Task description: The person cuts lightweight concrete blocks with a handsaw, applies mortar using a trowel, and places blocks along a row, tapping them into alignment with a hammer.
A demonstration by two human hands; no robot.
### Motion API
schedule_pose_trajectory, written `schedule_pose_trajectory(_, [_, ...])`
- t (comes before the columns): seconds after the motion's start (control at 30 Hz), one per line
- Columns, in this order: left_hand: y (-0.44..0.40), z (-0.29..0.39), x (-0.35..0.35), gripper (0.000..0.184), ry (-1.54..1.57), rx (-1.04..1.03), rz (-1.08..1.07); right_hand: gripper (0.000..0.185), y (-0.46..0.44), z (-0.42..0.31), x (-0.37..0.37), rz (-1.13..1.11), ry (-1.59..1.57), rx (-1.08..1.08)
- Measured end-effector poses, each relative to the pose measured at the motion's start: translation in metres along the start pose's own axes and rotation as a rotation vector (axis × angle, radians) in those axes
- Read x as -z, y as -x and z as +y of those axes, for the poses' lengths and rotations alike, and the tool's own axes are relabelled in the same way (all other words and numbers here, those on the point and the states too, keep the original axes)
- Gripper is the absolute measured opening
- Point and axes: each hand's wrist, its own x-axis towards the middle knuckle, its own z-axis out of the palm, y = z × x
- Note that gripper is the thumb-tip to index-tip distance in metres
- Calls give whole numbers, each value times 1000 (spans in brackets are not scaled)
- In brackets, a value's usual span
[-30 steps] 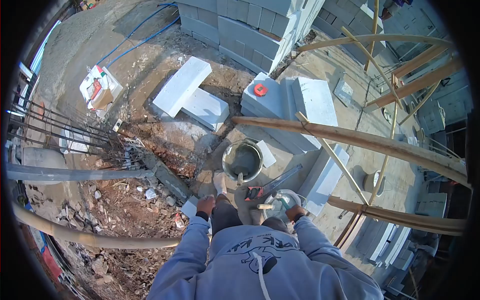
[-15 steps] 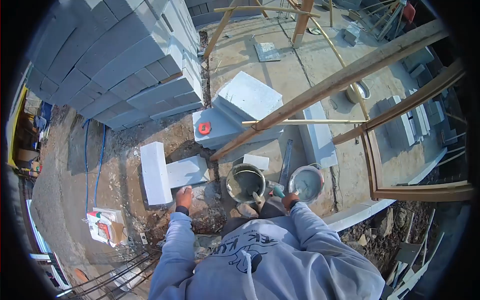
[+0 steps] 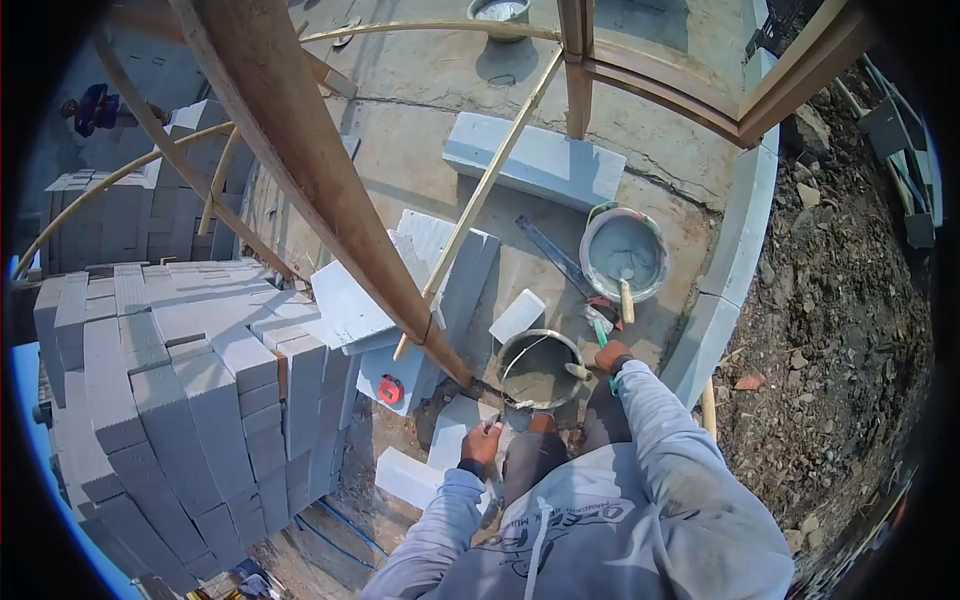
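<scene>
My left hand [image 3: 481, 443] is beside a pale block [image 3: 460, 425] on the ground, its fingers curled; whatever they hold, if anything, I cannot make out. My right hand [image 3: 612, 356] is closed around a green-handled tool [image 3: 603, 329] whose working end is too small to name. Between my hands stands a dark bucket [image 3: 540, 365] of grey mortar, a handle jutting from it. Beyond my right hand is a white bucket [image 3: 625, 252] with wet grey mix and a wooden-handled tool. A long flat metal strip [image 3: 552, 252] lies left of that bucket.
A slanting timber post [image 3: 300, 180] and a thin wooden strip [image 3: 490, 190] cross in front of me. Stacked blocks [image 3: 190, 390] rise at left. A red tape measure [image 3: 389, 389] rests on a block. A long block [image 3: 535, 160] lies ahead; rubble [image 3: 800, 370] is at right.
My view has turned to the right, so the block stack, posts and buckets sit elsewhere in the picture. My right hand still grips the green handle; my left hand stays near the low block.
</scene>
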Motion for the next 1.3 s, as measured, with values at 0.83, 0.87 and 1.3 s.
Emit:
schedule_pose_trajectory(0.83, [-176,-9,-154,38,171,-21,-310,38,-125,-9,-62,130,-409,-181])
schedule_pose_trajectory(0.87, [-181,-13,-164,40,118,-55,-256,38,-111,-4,-67,165,-399,-177])
schedule_pose_trajectory(1.3, [-64,88,-66,47,16,-173,-244,48,19,140,-149,-43,-391,-422])
